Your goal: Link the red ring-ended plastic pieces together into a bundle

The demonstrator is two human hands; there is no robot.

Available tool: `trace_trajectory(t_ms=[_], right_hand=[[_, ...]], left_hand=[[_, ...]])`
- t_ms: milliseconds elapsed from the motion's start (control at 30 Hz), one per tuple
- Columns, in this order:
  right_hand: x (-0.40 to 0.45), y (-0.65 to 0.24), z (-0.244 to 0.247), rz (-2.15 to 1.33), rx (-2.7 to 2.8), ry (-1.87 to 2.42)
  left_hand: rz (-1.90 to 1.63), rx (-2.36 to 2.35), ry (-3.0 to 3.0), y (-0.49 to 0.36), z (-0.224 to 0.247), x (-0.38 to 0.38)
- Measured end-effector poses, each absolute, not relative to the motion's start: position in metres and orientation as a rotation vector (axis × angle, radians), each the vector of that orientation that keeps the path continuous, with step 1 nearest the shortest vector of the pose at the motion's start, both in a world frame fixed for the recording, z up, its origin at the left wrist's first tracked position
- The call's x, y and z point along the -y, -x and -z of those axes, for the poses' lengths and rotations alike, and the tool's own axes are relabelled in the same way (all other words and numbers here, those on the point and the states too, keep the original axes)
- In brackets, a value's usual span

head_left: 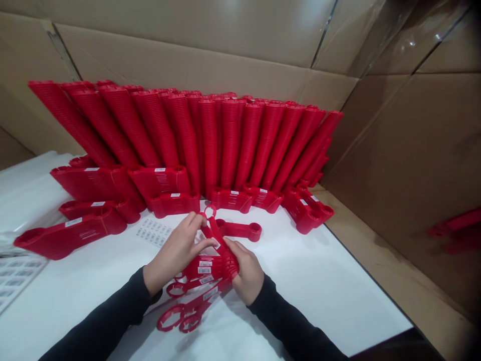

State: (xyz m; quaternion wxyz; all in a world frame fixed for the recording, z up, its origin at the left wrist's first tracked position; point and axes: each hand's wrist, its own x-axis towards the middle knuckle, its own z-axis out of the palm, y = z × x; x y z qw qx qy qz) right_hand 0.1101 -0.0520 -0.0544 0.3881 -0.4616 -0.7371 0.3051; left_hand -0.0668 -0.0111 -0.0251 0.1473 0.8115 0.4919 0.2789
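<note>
My right hand (248, 271) is closed around a fanned bunch of flat red plastic ring-ended pieces (203, 298), several of which carry white barcode labels. Their ring ends spread out to the lower left, over the white table. At the top of the fan, my left hand (178, 250) has its fingers closed on one red piece (214, 230) with a label on it; the exact grip is partly hidden. Just behind the hands, a small stack of the same red pieces (240, 230) lies on the table.
Tall leaning stacks of red pieces (229, 145) line the back, against cardboard (188, 60). Shorter labelled bundles (75, 225) lie before them, more at right (308, 208). A label sheet (153, 230) is left of the hands, another (18, 278) at far left beside white plastic bags (30, 195).
</note>
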Motion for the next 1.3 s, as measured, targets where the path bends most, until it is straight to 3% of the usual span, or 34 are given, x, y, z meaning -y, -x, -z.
trace_trajectory(t_ms=[167,533,933,1067,1300], right_hand=[[0.052,-0.112,0.051,-0.776,1.895,1.128],[0.043,-0.119,0.057,-0.642,1.827,1.152],[0.042,-0.120,0.058,-0.596,1.880,1.060],[0.043,-0.116,0.058,-0.677,1.896,1.086],[0.042,-0.117,0.058,-0.731,1.871,1.097]], left_hand=[[-1.007,-1.488,-2.139,0.077,0.022,0.003],[-0.961,-1.453,-2.036,0.089,0.016,-0.003],[-0.289,-1.327,-2.208,0.121,0.011,-0.011],[-0.212,-1.567,-2.420,0.148,0.038,-0.033],[-0.084,-1.391,-2.444,0.146,0.053,-0.039]])
